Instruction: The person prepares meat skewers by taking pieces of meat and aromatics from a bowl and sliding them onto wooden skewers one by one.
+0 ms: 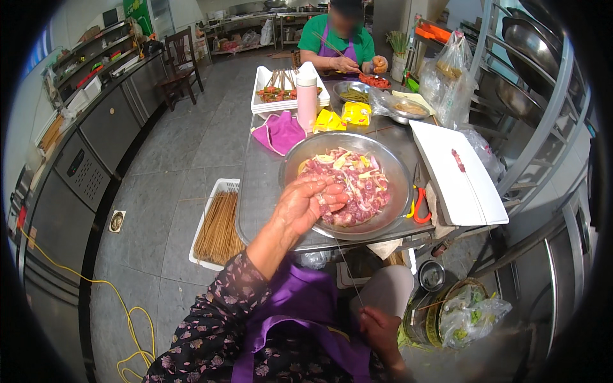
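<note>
A wide metal bowl [402, 191] on the table in front of me holds raw cut meat [357, 201] mixed with pale and yellow slices. My left hand [311, 196] is over its near left side, wet, with the palm turned up and fingers loosely curled. Whether a piece of meat lies in those fingers or only behind them, I cannot tell. Low by my lap, my right hand [380, 328] grips a thin metal skewer [348, 268], which slants up towards the bowl's near rim. On a white tray [440, 191] to the right lies a skewer with meat [458, 160] at its tip.
Red-handled scissors [421, 206] lie right of the bowl. Behind it stand a pink bottle [307, 103], yellow packets [357, 113] and a purple cloth [280, 133]. A co-worker [337, 43] sits opposite. A basket of sticks [218, 230] is at left, a bin [433, 316] lower right.
</note>
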Tool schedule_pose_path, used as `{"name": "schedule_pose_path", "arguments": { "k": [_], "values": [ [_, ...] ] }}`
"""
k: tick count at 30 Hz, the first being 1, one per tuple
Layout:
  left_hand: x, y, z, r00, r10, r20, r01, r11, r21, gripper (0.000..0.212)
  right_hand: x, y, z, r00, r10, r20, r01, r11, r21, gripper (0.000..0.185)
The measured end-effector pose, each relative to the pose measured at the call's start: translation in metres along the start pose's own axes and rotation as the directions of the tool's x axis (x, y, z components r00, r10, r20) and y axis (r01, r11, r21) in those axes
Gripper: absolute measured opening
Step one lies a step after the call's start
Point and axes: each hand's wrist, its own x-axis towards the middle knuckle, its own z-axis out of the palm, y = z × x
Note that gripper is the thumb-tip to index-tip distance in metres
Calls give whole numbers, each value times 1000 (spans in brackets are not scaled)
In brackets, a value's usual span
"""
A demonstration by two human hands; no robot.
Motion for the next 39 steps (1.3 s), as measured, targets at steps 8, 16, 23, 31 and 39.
{"name": "schedule_pose_path", "arguments": {
  "k": [8, 16, 23, 31, 39],
  "values": [
    [1, -7, 2, 991, -75, -107, 70, 997, -46, 15, -2, 2, 2, 1000, -8, 0, 8, 999, 42, 19],
    [-1, -9, 7, 989, -39, -143, 42, 999, 20, 14, 1, 0, 5, 998, -65, -8, 65, 997, -32, 20],
    [-1, -11, 11, 986, -95, -141, 102, 994, 42, 19, 18, -13, 12, 985, -112, -135, 115, 993, 18, 11],
    [-3, -1, -3, 991, -103, 81, 106, 994, -21, 25, 23, -23, 3, 978, -139, -155, 162, 975, 151, 11],
    [-3, -1, 0, 991, 51, -121, -38, 993, 111, 17, 16, -12, -1, 993, -15, -115, 37, 981, 189, 14]
  ]
}}
